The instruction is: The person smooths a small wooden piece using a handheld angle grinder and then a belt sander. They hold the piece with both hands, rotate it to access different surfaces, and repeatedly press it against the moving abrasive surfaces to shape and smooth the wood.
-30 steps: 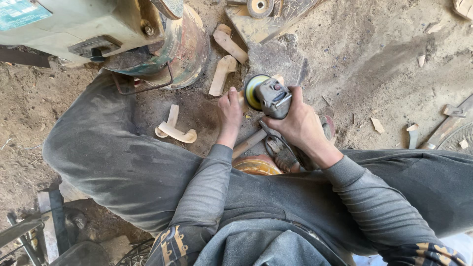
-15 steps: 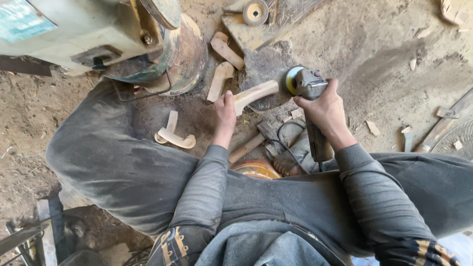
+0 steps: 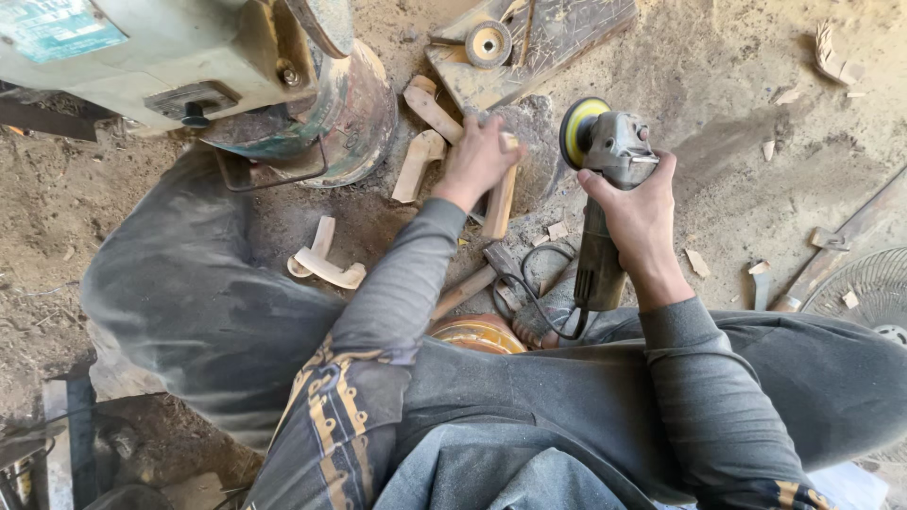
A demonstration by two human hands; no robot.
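Seated worker on a dusty workshop floor, legs spread round the work area. Left hand presses a pale wood piece down onto a grey stone near the floor's top edge, fingers closed over its upper end, prob. to steady it. Right hand has a full grip wrapped round the body of an angle grinder, disc lifted clear just right of the wood, w/ cord looping back toward the lap. More carved pieces lie at left, beside a green machine. Fan at right edge.
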